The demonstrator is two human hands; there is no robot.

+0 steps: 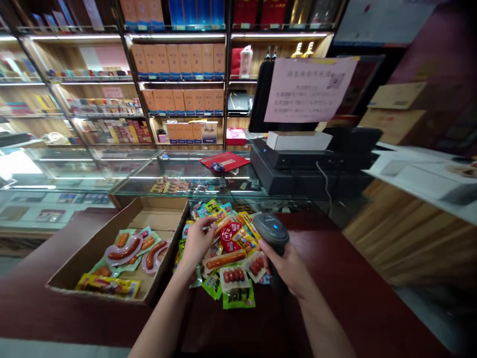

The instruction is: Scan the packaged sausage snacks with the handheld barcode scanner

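Note:
My right hand is shut around the black handheld barcode scanner, whose head points up and shows a small blue light. It is held just above the right edge of a heap of vacuum-packed sausage snacks on the dark red counter. My left hand is over the heap's left side, fingers spread, with the fingertips at a sausage packet. To its left stands an open cardboard box holding several similar packets.
A glass display case with packets inside runs behind the counter, and a red folder and computer mouse lie on it. At right stand a black cash register with a pink notice taped up. Shelves of boxes and bottles line the back wall.

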